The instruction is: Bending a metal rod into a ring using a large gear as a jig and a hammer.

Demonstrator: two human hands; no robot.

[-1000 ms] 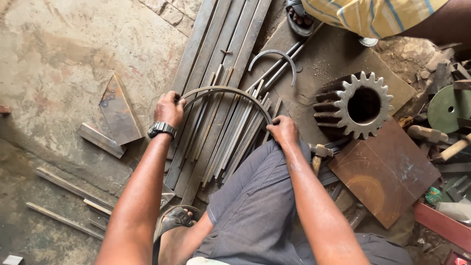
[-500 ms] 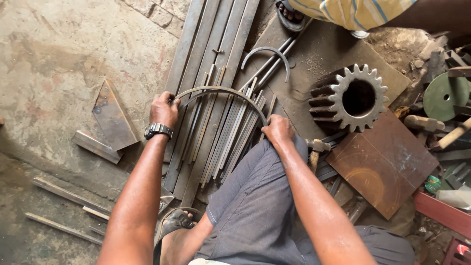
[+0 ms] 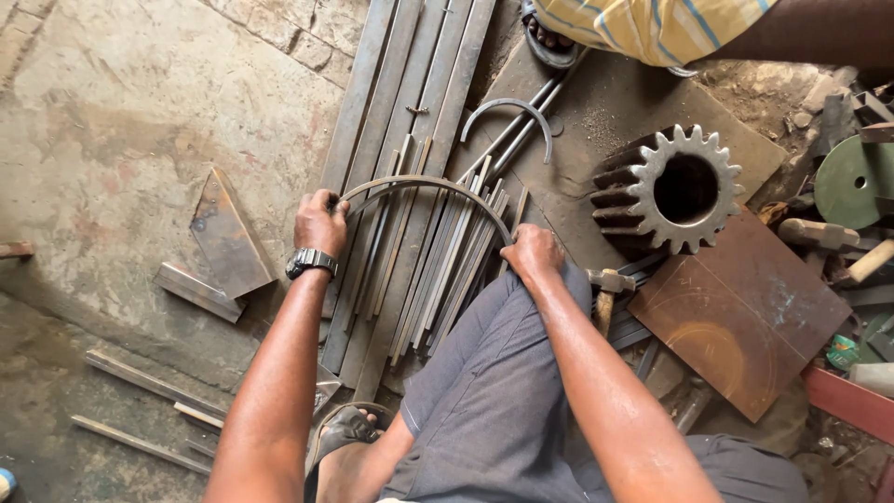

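I hold the curved metal strip (image 3: 424, 184) with left hand (image 3: 319, 222) and right hand (image 3: 531, 253), fingers gripping each end, above flat steel bars (image 3: 410, 84)

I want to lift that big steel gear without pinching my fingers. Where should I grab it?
The gear lies tilted, its bore facing up toward the camera. Probably hook fingers into the open bore from above, other hand under the toothed body on its left side; the teeth are ridged and awkward to grip.

The curved strip (image 3: 424, 184) arched over the flat bars (image 3: 410, 186) on the floor (image 3: 140, 121), the left hand (image 3: 319, 222) at its left end, the right hand (image 3: 531, 251) at its right. The gear (image 3: 669, 191) stood right of the bars, a hammer (image 3: 607, 289) just beside the right hand.
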